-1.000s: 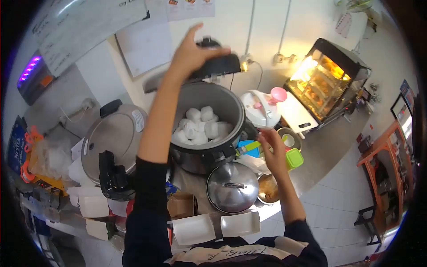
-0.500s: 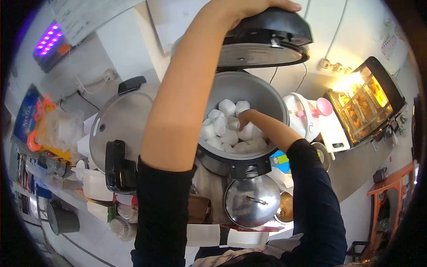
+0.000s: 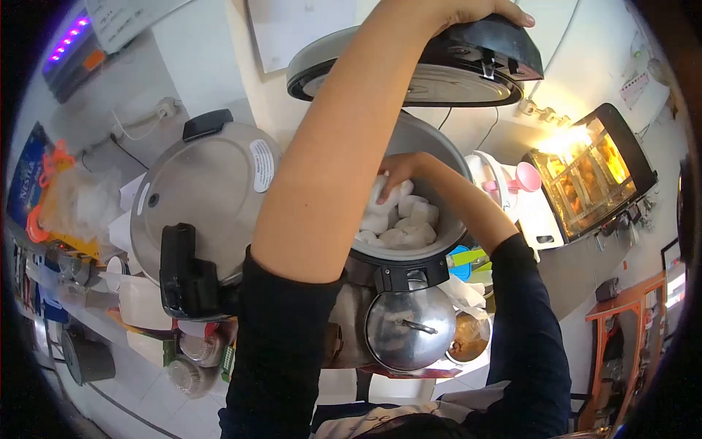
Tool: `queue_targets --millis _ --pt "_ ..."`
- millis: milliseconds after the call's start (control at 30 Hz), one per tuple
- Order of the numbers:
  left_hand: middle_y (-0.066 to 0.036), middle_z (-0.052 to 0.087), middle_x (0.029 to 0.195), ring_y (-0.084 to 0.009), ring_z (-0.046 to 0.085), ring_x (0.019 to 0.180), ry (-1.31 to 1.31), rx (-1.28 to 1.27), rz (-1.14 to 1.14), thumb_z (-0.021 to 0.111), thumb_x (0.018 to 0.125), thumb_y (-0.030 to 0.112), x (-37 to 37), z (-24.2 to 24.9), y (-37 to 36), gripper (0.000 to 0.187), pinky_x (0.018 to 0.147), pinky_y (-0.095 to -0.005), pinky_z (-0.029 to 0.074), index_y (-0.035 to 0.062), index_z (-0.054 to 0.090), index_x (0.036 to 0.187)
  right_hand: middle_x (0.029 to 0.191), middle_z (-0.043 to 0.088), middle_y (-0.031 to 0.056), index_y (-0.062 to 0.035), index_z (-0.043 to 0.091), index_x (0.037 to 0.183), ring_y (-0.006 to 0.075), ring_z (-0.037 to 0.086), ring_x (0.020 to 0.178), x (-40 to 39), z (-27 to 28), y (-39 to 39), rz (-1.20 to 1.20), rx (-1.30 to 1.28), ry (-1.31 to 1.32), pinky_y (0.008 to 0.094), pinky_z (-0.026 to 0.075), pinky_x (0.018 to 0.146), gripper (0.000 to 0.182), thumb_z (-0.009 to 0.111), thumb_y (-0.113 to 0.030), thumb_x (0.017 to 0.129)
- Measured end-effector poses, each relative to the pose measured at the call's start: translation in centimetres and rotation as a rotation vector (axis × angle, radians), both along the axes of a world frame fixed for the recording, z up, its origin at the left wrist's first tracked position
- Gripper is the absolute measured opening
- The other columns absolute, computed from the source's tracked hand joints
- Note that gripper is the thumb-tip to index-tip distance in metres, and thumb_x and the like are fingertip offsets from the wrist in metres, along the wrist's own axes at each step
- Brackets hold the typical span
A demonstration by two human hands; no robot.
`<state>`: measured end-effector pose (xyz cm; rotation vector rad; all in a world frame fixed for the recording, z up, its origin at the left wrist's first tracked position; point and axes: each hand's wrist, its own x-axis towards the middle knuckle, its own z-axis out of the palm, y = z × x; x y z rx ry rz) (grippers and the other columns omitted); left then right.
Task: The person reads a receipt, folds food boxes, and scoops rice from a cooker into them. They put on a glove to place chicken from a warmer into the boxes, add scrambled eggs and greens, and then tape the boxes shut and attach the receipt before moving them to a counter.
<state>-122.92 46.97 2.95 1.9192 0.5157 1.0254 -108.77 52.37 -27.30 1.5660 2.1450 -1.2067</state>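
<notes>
A large cooker pot (image 3: 457, 168) stands in the middle with its black hinged lid (image 3: 439, 80) raised. Inside lie several white wrapped bundles (image 3: 409, 227). My left hand (image 3: 490, 13) rests on the top edge of the lid, fingers wrapped over it, and my left forearm crosses in front of the pot. My right hand (image 3: 398, 172) reaches into the pot with its fingers curled on a white bundle at the back. Part of the bundles is hidden behind my left forearm.
Left of the pot is a big round lid (image 3: 197, 197) with black handles. A shiny metal lid (image 3: 409, 336) sits in front. To the right are a pink scoop (image 3: 526, 177), a white board (image 3: 541, 219) and a lit oven (image 3: 592, 168).
The view has shifted a little. My right hand has moved left and toward the back inside the pot, onto another bundle. My left hand remains on the raised lid.
</notes>
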Motion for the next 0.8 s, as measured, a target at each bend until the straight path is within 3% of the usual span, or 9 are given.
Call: queue_targets --millis 67,133,167,233,433,600,733,800 --pt "-0.034 0.046 0.124 -0.0332 0.054 0.109 0.0 -0.016 -0.009 0.082 0.059 0.034 0.3 0.1 0.1 0.104 0.091 -0.0319 0.043 -0.019 0.028 0.13 0.114 0.055 0.0198 0.0019 0.052 0.12 0.0297 0.056 0.103 -1.8 -0.3 0.3 0.003 -0.078 0.131 0.0343 0.051 0.079 0.089 0.083 -0.048 0.053" --pt "-0.034 0.048 0.122 -0.0317 0.055 0.107 -0.031 0.02 -0.004 0.082 0.059 0.034 0.1 -0.2 0.0 0.103 0.09 -0.0311 0.044 -0.0188 0.029 0.13 0.136 0.039 0.0178 -0.0091 0.041 0.134 0.0322 0.046 0.117 -4.1 0.0 -0.3 0.034 -0.144 0.112 0.0395 0.05 0.084 0.091 0.083 -0.038 0.059" --pt "-0.033 0.049 0.12 -0.031 0.056 0.105 -0.037 0.017 -0.013 0.082 0.059 0.034 0.1 -0.3 -0.1 0.102 0.089 -0.0308 0.045 -0.0187 0.03 0.129 0.133 0.041 0.0205 -0.0051 0.038 0.133 0.0341 0.05 0.112 -4.0 -3.3 1.3 0.064 -0.16 0.059 0.0392 0.05 0.083 0.096 0.083 -0.041 0.057" --pt "-0.032 0.052 0.118 -0.0296 0.057 0.103 -0.045 0.013 -0.029 0.082 0.059 0.033 0.0 -0.4 -0.2 0.1 0.086 -0.0302 0.046 -0.0185 0.032 0.128 0.134 0.036 0.0248 -0.0067 0.031 0.136 0.039 0.048 0.114 -5.0 -4.4 2.6 0.094 -0.214 -0.027 0.0443 0.051 0.083 0.105 0.084 -0.044 0.054" --pt "-0.03 0.055 0.114 -0.0298 0.06 0.098 -0.06 0.04 -0.02 0.082 0.059 0.033 -1.1 -0.6 -1.3 0.094 0.084 -0.0306 0.047 -0.0178 0.038 0.125 0.139 0.027 0.025 -0.0113 0.029 0.138 0.0414 0.042 0.12 -6.7 -2.4 1.6 0.034 -0.374 -0.169 0.0473 0.053 0.082 0.106 0.085 -0.045 0.054" --pt "-0.031 0.055 0.113 -0.0302 0.06 0.1 -0.026 0.094 -0.042 0.082 0.059 0.037 -1.9 -0.4 -0.9 0.093 0.084 -0.0311 0.047 -0.0165 0.041 0.124 0.142 0.019 0.0253 -0.0142 0.026 0.139 0.0442 0.035 0.125 -7.3 -1.3 -0.2 0.056 -0.221 -0.148 0.0487 0.055 0.08 0.107 0.084 -0.045 0.055" --pt "-0.031 0.056 0.113 -0.0306 0.059 0.101 -0.03 0.102 0.034 0.082 0.058 0.039 -1.1 -0.6 -1.1 0.093 0.085 -0.0314 0.047 -0.0159 0.042 0.123 0.139 0.023 0.0265 -0.0108 0.033 0.133 0.0443 0.037 0.123 -5.4 -2.9 -0.1 -0.032 -0.281 0.027 0.0475 0.054 0.081 0.103 0.086 -0.046 0.051" --pt "-0.031 0.056 0.114 -0.0309 0.059 0.102 -0.014 0.114 0.062 0.082 0.057 0.039 -1.1 -0.5 -1.2 0.094 0.086 -0.0316 0.047 -0.0155 0.043 0.123 0.135 0.027 0.026 -0.0096 0.038 0.126 0.0435 0.039 0.12 -5.3 -3.4 0.2 0.031 -0.19 0.054 0.0466 0.051 0.083 0.097 0.086 -0.046 0.05"
